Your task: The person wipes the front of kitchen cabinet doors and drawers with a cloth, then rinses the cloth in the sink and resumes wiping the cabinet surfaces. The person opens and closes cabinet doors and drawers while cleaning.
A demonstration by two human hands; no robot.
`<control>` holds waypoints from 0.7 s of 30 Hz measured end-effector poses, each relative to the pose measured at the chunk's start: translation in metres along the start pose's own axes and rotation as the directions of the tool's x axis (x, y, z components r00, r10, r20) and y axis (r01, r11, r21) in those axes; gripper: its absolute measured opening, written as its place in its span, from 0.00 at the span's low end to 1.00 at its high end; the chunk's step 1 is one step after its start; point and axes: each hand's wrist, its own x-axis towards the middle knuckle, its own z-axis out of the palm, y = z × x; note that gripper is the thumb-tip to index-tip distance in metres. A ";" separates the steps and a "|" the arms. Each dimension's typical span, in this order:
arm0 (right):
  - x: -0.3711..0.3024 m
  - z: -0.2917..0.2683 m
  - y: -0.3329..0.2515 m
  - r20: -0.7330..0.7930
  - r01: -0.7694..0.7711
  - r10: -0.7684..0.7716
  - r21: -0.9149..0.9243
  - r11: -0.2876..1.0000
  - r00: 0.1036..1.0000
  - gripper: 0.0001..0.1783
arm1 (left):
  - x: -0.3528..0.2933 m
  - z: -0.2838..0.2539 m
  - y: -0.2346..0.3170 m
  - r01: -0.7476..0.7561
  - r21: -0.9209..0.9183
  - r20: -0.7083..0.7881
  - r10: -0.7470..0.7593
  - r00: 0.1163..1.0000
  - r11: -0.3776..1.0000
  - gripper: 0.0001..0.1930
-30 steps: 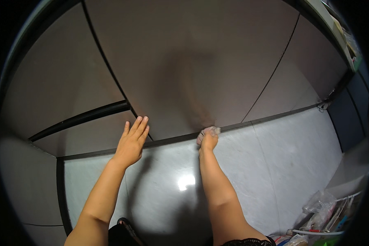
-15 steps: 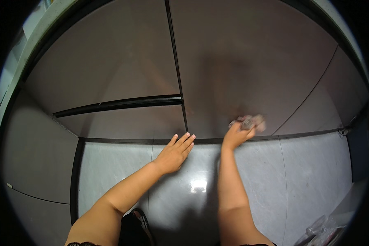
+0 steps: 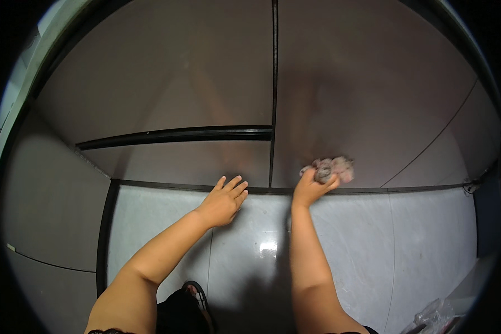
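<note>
My right hand point(image 3: 312, 189) grips a crumpled, patterned pinkish-grey cloth point(image 3: 335, 169) against the lower part of a brown-grey cabinet door point(image 3: 362, 111). Its fingers curl round the bunched cloth. To the left, my left hand point(image 3: 224, 203) holds nothing; its fingers are stretched out and slightly spread, close to the bottom edge of the neighbouring panel point(image 3: 197, 163). Whether those fingertips touch the panel, I cannot tell. A black vertical gap point(image 3: 274, 83) runs between the two panels, above and between my hands.
A black horizontal strip point(image 3: 178, 134) crosses the left panel. Grey floor tiles point(image 3: 350, 250) lie below, with my sandalled foot point(image 3: 197, 295) on them. Another cabinet side point(image 3: 50, 200) stands at left. A clear plastic bag point(image 3: 434, 314) sits at lower right.
The cabinet has shifted right in view. My right hand with the cloth has moved a little left and down, nearer the vertical gap. My left hand has moved left, away from the gap.
</note>
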 end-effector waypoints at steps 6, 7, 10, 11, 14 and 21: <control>-0.049 -0.026 0.057 0.358 -0.610 0.518 0.222 0.761 0.777 0.28 | -0.004 -0.005 -0.011 -0.019 -0.019 -0.024 0.019 1.000 1.000 0.25; -0.045 -0.029 0.037 0.373 -0.622 0.510 0.307 0.721 0.775 0.29 | -0.003 -0.004 -0.013 -0.025 -0.055 -0.075 0.020 0.997 0.998 0.25; -0.048 -0.006 0.036 0.077 -0.171 0.162 0.127 0.977 0.984 0.31 | 0.007 -0.011 -0.006 -0.044 -0.141 -0.160 0.021 0.987 0.989 0.24; -0.046 0.002 0.024 0.091 -0.057 0.050 0.072 0.996 0.995 0.32 | 0.010 -0.010 -0.005 -0.057 -0.152 -0.202 0.025 0.979 0.987 0.24; -0.064 0.016 0.030 0.128 -0.040 0.045 -0.046 0.998 0.991 0.32 | 0.020 -0.014 0.002 -0.059 -0.163 -0.209 0.023 0.978 0.985 0.24; -0.084 0.003 0.126 0.191 -0.589 0.584 -0.038 0.807 0.789 0.36 | 0.031 -0.022 0.013 -0.104 -0.203 -0.272 0.046 0.961 0.974 0.24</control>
